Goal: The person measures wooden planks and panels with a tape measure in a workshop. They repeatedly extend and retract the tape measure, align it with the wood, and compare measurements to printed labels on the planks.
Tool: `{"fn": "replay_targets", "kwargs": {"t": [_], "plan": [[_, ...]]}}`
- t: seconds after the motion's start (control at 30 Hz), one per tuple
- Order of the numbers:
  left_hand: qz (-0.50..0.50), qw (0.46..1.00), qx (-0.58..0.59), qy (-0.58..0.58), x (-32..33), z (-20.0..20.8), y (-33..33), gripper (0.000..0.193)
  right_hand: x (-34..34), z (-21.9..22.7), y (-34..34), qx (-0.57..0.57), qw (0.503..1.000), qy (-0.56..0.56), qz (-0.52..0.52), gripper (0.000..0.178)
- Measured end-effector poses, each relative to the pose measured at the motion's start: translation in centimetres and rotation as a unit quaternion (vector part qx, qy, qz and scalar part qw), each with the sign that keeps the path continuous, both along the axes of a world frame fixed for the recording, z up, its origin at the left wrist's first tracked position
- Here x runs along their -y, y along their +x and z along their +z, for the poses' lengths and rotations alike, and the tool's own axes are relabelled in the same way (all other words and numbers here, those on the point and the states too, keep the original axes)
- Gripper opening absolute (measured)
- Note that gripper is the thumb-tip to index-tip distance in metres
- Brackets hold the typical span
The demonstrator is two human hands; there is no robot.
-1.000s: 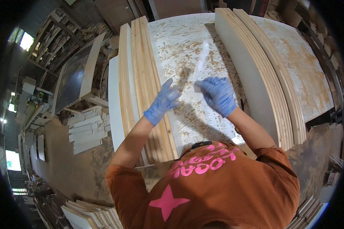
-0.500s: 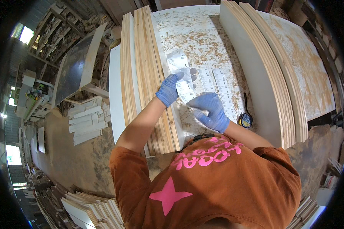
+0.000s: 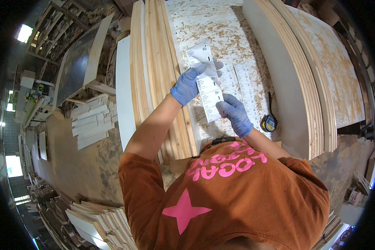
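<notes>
A strip of white printed labels [image 3: 207,88] hangs between my two blue-gloved hands, above a scuffed white board. My left hand [image 3: 188,85] grips the upper part of the strip, thumb on top and fingers behind it. At the strip's lower right edge, my right hand [image 3: 236,113] pinches it between thumb and fingers. More label strips [image 3: 245,85] lie flat on the board just beyond my right hand. To the right of that hand rests a tape measure [image 3: 268,123], black and yellow, with a dark strap.
Stacked light-wood panels [image 3: 160,75] stand on edge along the left of the scuffed board [image 3: 212,25]. White-faced panels [image 3: 285,79] stand on edge to the right. White offcuts [image 3: 95,121] lie on the floor at left, and more boards [image 3: 100,223] are stacked at lower left.
My right hand has closed on the lower part of the label strip, where before it hovered beside it with fingers loose. The strip has shifted slightly right in my left hand.
</notes>
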State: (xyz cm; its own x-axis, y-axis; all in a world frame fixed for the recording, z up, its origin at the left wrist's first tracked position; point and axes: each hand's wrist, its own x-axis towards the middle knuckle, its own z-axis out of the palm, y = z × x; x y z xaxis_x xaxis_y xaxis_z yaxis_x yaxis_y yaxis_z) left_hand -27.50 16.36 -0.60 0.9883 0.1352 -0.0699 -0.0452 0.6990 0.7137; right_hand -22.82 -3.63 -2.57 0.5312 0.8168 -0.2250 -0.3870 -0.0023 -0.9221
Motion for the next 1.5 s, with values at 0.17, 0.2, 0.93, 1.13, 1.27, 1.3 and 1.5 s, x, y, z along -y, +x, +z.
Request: {"fn": "replay_targets", "kwargs": {"t": [0.17,0.2,0.93,1.13,1.27,1.3,1.5], "plan": [[-0.004,0.999,0.018,0.028,-0.2,0.3,0.0,0.068,-0.1,-1.1,-0.2,0.016,1.000,-0.001,0.006,0.029],[-0.006,0.999,0.020,0.032,-0.2,0.3,0.0,0.067,-0.1,-1.2,-0.3,0.010,1.000,0.001,0.002,0.027],[0.201,0.973,-0.006,0.117,-1.5,-0.2,0.7,0.044,1.3,-2.8,-0.4,0.009,0.999,-0.029,0.010,0.026],[0.214,0.966,-0.023,0.141,-1.3,-0.1,0.6,0.040,1.3,-3.0,-0.5,0.000,1.000,-0.031,0.001,0.026],[0.213,0.965,-0.033,0.151,-1.4,0.0,0.5,0.041,1.3,-2.6,-0.5,0.002,0.999,-0.037,0.001,0.026],[0.212,0.965,-0.031,0.150,-1.5,-0.2,0.5,0.043,1.2,-2.5,-0.5,0.002,0.999,-0.038,0.002,0.026],[0.204,0.967,-0.003,0.154,-1.4,-0.4,0.7,0.046,1.3,-2.7,-0.5,-0.002,1.000,-0.031,-0.004,0.022]]}}
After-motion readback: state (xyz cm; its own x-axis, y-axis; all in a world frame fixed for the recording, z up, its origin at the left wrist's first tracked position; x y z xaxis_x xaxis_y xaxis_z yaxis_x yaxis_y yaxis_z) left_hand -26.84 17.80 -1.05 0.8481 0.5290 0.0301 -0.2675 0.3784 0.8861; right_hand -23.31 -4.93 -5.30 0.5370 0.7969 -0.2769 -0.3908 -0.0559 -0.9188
